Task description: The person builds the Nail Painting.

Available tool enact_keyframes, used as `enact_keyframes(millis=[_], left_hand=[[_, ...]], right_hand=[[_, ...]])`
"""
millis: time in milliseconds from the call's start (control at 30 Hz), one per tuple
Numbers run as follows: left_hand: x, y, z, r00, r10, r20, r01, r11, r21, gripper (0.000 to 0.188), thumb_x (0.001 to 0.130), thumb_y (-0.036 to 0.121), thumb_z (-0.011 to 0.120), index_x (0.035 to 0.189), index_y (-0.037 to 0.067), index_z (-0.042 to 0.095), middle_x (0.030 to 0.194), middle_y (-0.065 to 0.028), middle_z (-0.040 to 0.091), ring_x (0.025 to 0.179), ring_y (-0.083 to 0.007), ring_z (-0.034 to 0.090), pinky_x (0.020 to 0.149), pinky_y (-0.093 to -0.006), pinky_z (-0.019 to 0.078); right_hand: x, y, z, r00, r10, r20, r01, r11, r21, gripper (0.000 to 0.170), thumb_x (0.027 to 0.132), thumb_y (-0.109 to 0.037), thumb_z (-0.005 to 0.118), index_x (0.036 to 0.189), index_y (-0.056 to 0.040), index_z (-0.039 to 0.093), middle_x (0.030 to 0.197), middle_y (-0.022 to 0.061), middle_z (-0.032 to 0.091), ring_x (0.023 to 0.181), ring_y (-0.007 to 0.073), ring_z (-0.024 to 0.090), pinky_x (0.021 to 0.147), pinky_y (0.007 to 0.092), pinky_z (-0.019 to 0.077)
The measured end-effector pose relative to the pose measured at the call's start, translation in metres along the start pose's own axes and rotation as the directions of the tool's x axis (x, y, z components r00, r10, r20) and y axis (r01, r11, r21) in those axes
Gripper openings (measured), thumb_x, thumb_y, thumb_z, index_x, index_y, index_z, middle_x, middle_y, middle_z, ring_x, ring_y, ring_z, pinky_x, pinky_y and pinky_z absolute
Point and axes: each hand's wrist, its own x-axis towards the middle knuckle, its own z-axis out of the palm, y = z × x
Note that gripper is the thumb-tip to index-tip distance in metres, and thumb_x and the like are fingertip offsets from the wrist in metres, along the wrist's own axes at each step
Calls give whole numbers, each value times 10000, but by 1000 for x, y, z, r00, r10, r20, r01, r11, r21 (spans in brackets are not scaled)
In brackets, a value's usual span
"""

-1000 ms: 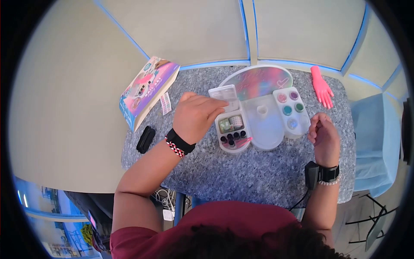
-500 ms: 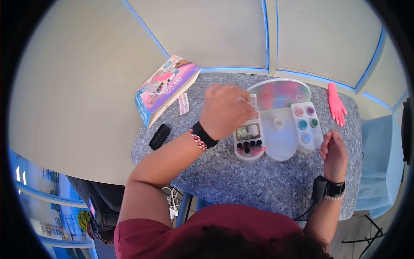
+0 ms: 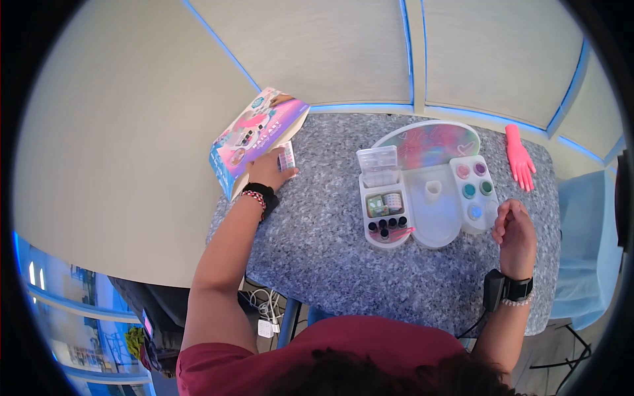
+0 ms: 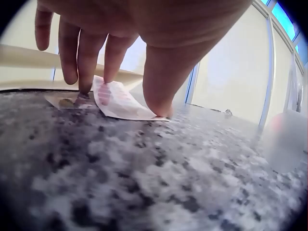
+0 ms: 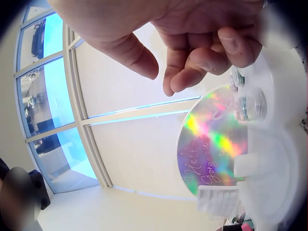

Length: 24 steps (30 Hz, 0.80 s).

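My left hand [image 3: 267,170] is down over a small sticker sheet [image 3: 286,158] beside the nail art box [image 3: 254,132]. In the left wrist view the thumb [image 4: 159,91] touches one end of the sheet [image 4: 122,103], and straight fingertips reach its other end and the table. The sheet bows up a little between them. My right hand [image 3: 515,231] hovers with loosely curled fingers and nothing in them, near the right lobe of the white nail art station [image 3: 432,221]. That lobe carries several glitter pots [image 3: 469,191]. The station's left lobe has an upright clear lid [image 3: 378,165].
Small dark-capped bottles [image 3: 384,233], tape rolls [image 3: 392,202] and a pink tool [image 3: 401,233] sit in the left lobe. Behind stands an iridescent panel [image 3: 436,146]. A pink model hand [image 3: 520,158] lies at the back right of the speckled table [image 3: 317,264].
My left hand has left the station's clear lid, which now stands upright, and has moved left and down onto the sticker sheet. The right hand stays nearly still; the head view has shifted.
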Motion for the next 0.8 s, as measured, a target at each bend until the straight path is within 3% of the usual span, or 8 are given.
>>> enact_keyframes(millis=[67, 167, 333, 467, 567, 600, 667, 800], left_hand=[[-1, 3, 4, 997, 44, -61, -47, 997, -58, 669, 800, 462, 882, 1366, 173, 671, 1196, -94, 765, 1235, -295, 662, 1080, -564, 418], [-5, 17, 3, 987, 113, -113, -148, 914, -377, 485, 852, 204, 858, 1290, 122, 668, 992, -57, 791, 951, -229, 758, 853, -365, 556], [-43, 74, -50, 877, 83, -472, -355, 775, -523, 212, 895, 159, 832, 1062, 70, 736, 897, -64, 783, 799, -202, 740, 763, -324, 563], [-85, 118, -80, 917, 83, -389, -357, 605, -712, 176, 885, 183, 857, 961, 67, 749, 881, -66, 778, 680, -176, 705, 625, -294, 529], [-104, 149, -96, 756, 418, -503, -607, 736, -300, 208, 838, 215, 891, 841, 56, 758, 809, -68, 755, 624, -210, 686, 553, -315, 496], [-103, 150, -96, 756, 418, -503, -606, 738, -297, 208, 838, 215, 891, 841, 56, 758, 809, -68, 755, 624, -210, 686, 553, -315, 496], [-100, 151, -97, 513, 452, -730, -734, 672, -100, 189, 837, 221, 883, 848, 72, 768, 798, -56, 756, 633, -244, 684, 569, -336, 501], [-108, 152, -115, 488, 559, -670, -759, 651, -10, 151, 779, 129, 909, 856, 96, 783, 813, -68, 760, 696, -217, 699, 616, -328, 512]], right_hand=[[2, 2, -3, 1000, 16, 4, -16, 1000, 8, 317, 1058, -367, 554, 1050, -57, 622, 776, -19, 519, 669, 83, 450, 600, 248, 349], [2, 0, -2, 1000, 23, 16, -23, 1000, 7, 312, 1053, -361, 561, 1050, -56, 629, 778, -19, 520, 675, 85, 455, 599, 249, 350], [2, 1, -7, 1000, 22, 3, -22, 1000, -5, 308, 1044, -351, 571, 1046, -51, 645, 790, -19, 530, 694, 90, 472, 603, 249, 351], [1, -1, -5, 999, 28, 23, -28, 1000, 11, 310, 1045, -343, 567, 1064, -46, 654, 803, -15, 545, 704, 90, 480, 613, 255, 352], [1, 0, -5, 999, 42, 35, -42, 999, -5, 311, 1046, -341, 562, 1065, -44, 653, 797, -18, 542, 702, 89, 476, 615, 252, 350], [0, -1, -5, 999, 38, 35, -38, 999, -3, 314, 1045, -342, 561, 1066, -43, 654, 796, -19, 543, 701, 89, 475, 615, 252, 350], [0, -2, -6, 999, 32, 35, -32, 999, 1, 316, 1045, -342, 559, 1068, -42, 654, 794, -20, 544, 700, 89, 475, 615, 252, 349], [-1, -4, -5, 999, 17, 41, -17, 1000, 2, 319, 1046, -337, 555, 1070, -36, 659, 797, -21, 548, 701, 89, 475, 615, 252, 349]])
